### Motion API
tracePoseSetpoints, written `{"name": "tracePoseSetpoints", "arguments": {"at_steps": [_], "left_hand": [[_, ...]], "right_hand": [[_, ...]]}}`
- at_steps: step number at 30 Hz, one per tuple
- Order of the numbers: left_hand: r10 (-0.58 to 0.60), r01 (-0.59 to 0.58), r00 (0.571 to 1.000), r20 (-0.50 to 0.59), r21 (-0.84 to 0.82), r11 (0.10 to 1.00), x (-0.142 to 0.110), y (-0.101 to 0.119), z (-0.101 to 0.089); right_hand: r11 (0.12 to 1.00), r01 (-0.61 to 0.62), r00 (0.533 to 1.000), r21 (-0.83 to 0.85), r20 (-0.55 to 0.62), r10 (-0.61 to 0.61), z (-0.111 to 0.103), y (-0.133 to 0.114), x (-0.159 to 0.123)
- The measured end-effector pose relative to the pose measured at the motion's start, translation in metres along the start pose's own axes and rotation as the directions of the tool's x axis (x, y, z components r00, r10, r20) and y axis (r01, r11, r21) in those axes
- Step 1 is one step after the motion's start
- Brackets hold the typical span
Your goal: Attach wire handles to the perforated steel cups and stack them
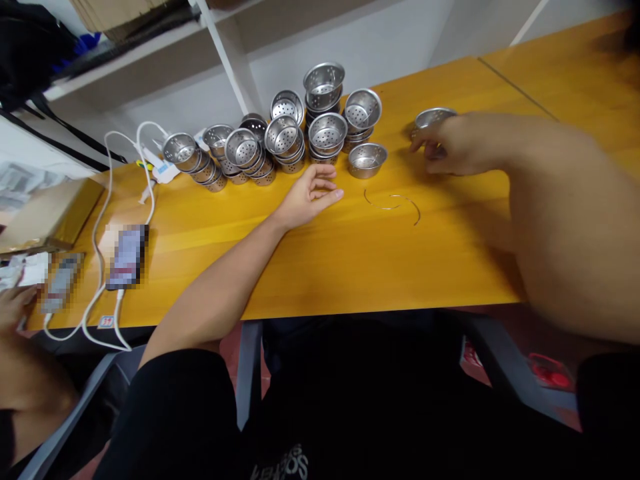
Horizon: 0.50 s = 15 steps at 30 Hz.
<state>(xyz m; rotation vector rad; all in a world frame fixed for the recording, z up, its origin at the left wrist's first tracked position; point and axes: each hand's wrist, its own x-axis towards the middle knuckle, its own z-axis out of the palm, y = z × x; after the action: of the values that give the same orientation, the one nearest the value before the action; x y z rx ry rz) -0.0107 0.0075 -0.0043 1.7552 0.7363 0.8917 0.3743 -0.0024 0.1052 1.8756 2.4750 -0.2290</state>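
Note:
My left hand point(311, 195) rests on the table, fingers loosely curled and apart, with nothing in it. Just to its right stands a single perforated metal cup point(367, 162). Slightly blurred, my right hand point(453, 143) is at another metal cup point(434, 116), fingers apart and bent downward in front of it. That cup is partly hidden by the hand, and whether they touch I cannot tell. Between my hands lie thin curved wires point(393, 205). Stacks of similar perforated cups point(327, 133) stand beyond my left hand, some leaning sideways.
White cables run to a phone point(127, 259) and a second device point(63, 283) at the left. A cardboard box point(55, 217) sits on the table point(320, 273) there. Another person's hand point(15, 307) is at the left edge. A shelf point(150, 50) stands behind.

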Motion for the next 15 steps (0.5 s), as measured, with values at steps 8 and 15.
{"name": "tracePoseSetpoints", "arguments": {"at_steps": [8, 15], "left_hand": [[0.078, -0.079, 0.995, 0.063, 0.013, 0.997, -0.001, -0.01, -0.003], [0.194, -0.206, 0.969, 0.151, 0.066, 0.976, 0.012, -0.042, -0.005]], "right_hand": [[0.854, 0.461, 0.816, 0.243, -0.495, -0.3, 0.004, -0.086, -0.026], [0.551, 0.749, 0.659, 0.368, -0.504, -0.559, 0.042, -0.122, -0.015]]}}
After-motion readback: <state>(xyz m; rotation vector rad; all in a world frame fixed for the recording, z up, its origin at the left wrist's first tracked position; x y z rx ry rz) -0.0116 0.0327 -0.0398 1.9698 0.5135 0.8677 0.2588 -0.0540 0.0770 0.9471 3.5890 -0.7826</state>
